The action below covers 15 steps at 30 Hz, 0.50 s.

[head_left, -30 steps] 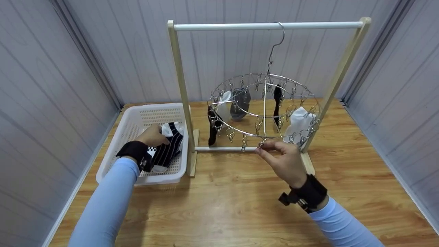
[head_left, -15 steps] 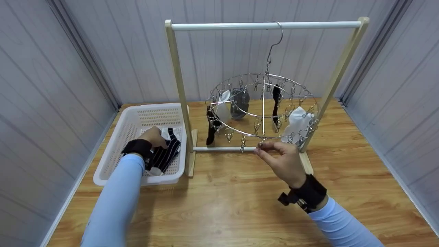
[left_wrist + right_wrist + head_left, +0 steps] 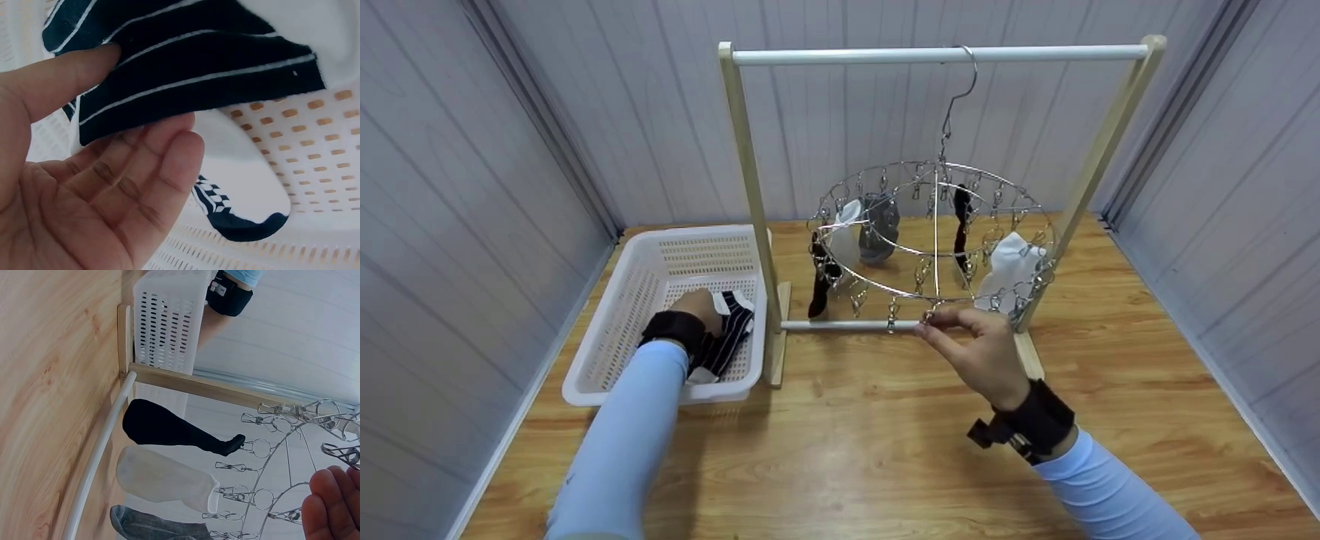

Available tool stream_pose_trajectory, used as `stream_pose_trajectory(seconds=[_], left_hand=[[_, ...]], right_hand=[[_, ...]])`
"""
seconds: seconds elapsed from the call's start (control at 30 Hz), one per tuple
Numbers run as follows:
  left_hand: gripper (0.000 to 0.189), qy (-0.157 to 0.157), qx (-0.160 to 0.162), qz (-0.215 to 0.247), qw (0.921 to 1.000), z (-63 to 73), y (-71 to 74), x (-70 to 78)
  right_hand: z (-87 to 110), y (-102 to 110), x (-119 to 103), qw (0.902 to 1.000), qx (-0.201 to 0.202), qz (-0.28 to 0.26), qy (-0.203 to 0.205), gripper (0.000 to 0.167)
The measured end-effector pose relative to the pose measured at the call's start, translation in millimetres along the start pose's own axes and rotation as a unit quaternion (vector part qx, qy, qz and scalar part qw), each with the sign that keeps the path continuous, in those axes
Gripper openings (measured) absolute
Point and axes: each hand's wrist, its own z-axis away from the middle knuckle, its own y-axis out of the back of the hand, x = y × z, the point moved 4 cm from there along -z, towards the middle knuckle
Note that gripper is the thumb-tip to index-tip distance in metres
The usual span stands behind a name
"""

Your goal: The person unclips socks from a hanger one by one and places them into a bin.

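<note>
Inside the white perforated basket [image 3: 709, 251], on the person's left — a black sock with white pinstripes [image 3: 197, 67], the thing in hand. A white sock with checkered trim [image 3: 247, 163] shows below it, partly hidden by the fingers.

Basket stands just beside the drying frame [image 3: 751, 165], presumably so one hand can work there while the other reaches the round clip hanger [image 3: 937, 247]. The hanger hangs by its hook [image 3: 974, 75] from the white top rail [image 3: 847, 57], which leaves its clips dangling free above the wooden tabletop [image 3: 847, 450]. Hanging from it: a plain black sock [image 3: 163, 427], a plain white sock [image 3: 163, 478] and a grey sock [image 3: 157, 523] toward the left and back; a slim black sock [image 3: 961, 225] and a scallop-edged white sock [image 3: 1011, 266] toward the right.

Fingers, left hand [image 3: 697, 306]: thumb on the striped face, other fingers gently bent beneath the lower edge; fabric loosely held between, thumb and fingertips well parted. Firmness of hold cannot be told.

Fingers, right hand [image 3: 982, 349]: thumb and index nearly together, pinching a metal clip [image 3: 928, 318] at the hanger's near edge — likely to steady it. Whether the clip's mouth is parted: too small to tell.
</note>
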Motion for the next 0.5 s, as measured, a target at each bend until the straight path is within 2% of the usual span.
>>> stream_pose_trajectory(seconds=[0.2,0.4,0.43,0.5], left_hand=[[0.031,-0.014,0.023,-0.002,0.9996,9.2,5.5,-0.3],[0.024,-0.039,0.095,0.023,0.9944,10.6,26.4,5.7],[0.025,-0.059,0.113,0.045,0.9908,-3.4,25.9,-2.7],[0.032,-0.073,0.135,0.069,0.9857,1.5,33.7,3.7]], right_hand=[[-0.3,0,1,1.0000,-0.004,-0.004,-0.002,0.014],[-0.8,0,1,1.0000,-0.001,-0.006,-0.003,0.014],[-0.7,0,1,1.0000,-0.001,-0.006,-0.004,0.014],[-0.7,0,1,1.0000,0.001,-0.004,-0.006,0.014]])
